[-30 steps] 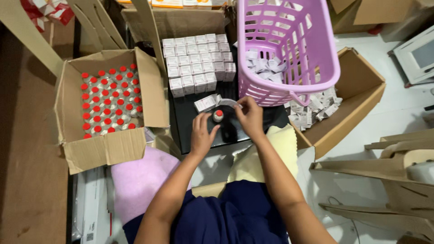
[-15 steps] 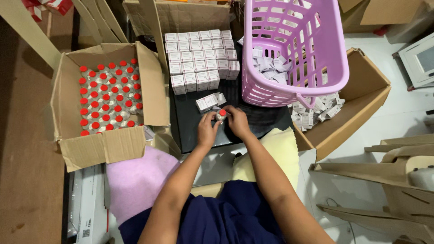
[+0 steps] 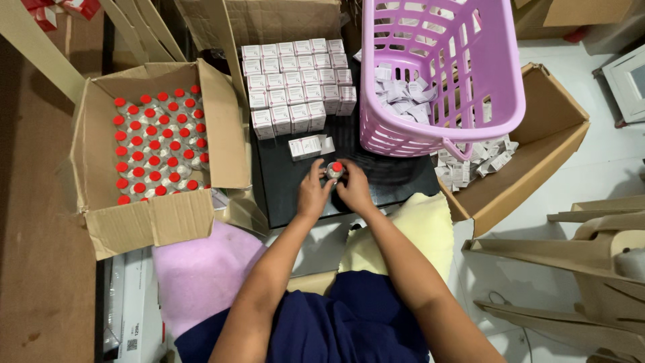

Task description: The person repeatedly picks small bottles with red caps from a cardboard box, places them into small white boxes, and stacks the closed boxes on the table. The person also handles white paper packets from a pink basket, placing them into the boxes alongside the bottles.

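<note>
Both forearms reach forward from the lap and meet over a black worktop (image 3: 282, 195), where the left hand (image 3: 312, 191) and right hand (image 3: 353, 190) close their fingertips from either side on a small red-capped vial (image 3: 334, 171), held upright between them just above the dark surface. The grip of each hand is pinched on the vial; its body is mostly hidden behind the fingers, so only the cap shows clearly. Just beyond lies a small white carton (image 3: 306, 146), flap open, before rows of stacked white cartons (image 3: 295, 84). An open cardboard box (image 3: 225, 144) of red-capped vials sits to the left, a lilac plastic basket (image 3: 470, 101) of folded paper leaflets to the right, its top cut off by the frame.
</note>
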